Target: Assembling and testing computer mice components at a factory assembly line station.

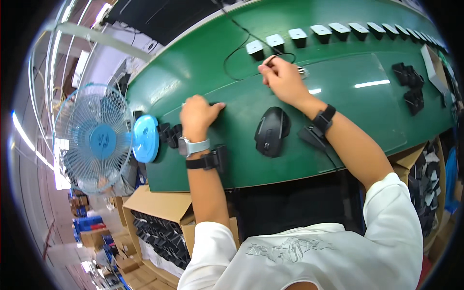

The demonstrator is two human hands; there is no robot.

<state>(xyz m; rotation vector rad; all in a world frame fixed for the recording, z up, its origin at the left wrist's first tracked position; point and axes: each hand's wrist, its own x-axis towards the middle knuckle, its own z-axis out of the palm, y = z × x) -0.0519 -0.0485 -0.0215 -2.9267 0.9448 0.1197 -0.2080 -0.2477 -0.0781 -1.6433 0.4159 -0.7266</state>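
My left hand (199,116) rests over the left part of the green table, thumb stretched to the right. Its other fingers curl down out of sight; a dark edge shows by the thumb, but I cannot make out the thing. My right hand (285,82) is closed, its fingertips pinching a thin black cable (236,22) that loops at the far side. Just beyond its knuckles a small silver piece (302,72) is partly covered. Between my forearms lies a black computer mouse (272,133), apart from both hands.
White-topped black blocks (321,34) line the table's far side. A blue fan (102,140) stands left, beside small black parts (170,134). More black parts (410,84) and an open box (433,70) are right. Cartons of black parts (162,239) flank me below the table edge.
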